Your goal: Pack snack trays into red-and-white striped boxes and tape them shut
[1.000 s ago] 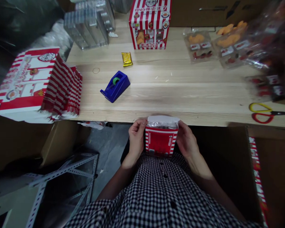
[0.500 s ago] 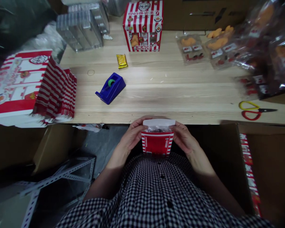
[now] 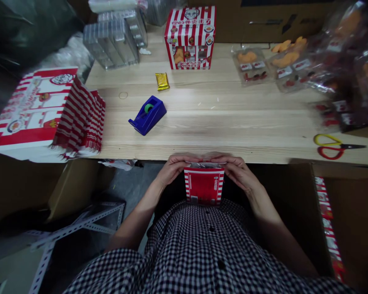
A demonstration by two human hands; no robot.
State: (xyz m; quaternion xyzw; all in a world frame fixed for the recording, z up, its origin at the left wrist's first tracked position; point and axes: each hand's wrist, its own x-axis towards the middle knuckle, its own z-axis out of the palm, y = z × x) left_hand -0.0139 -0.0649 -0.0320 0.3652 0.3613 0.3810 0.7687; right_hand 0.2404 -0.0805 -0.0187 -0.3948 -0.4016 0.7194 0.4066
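Note:
A small red-and-white striped box [image 3: 204, 187] rests against my checked shirt, just below the table's front edge. My left hand [image 3: 174, 167] grips its upper left corner, fingers curled over the top. My right hand [image 3: 237, 170] grips the upper right corner the same way. The fingertips of both hands meet over the top of the box and press down there. A sliver of clear plastic shows under the fingers at the box's opening.
On the wooden table [image 3: 233, 118] lie a blue tape dispenser [image 3: 147, 114], a gold packet [image 3: 162, 81], an assembled striped box [image 3: 190, 36], clear trays [image 3: 116, 34], bagged toy food [image 3: 263, 65] and scissors [image 3: 334, 145]. Flat striped cartons [image 3: 46, 114] are stacked left. A cardboard box [image 3: 340, 212] stands right.
The white flap and plastic that stood above the box have been folded down. Both hands moved from the box's sides onto its top, fingers now meeting there.

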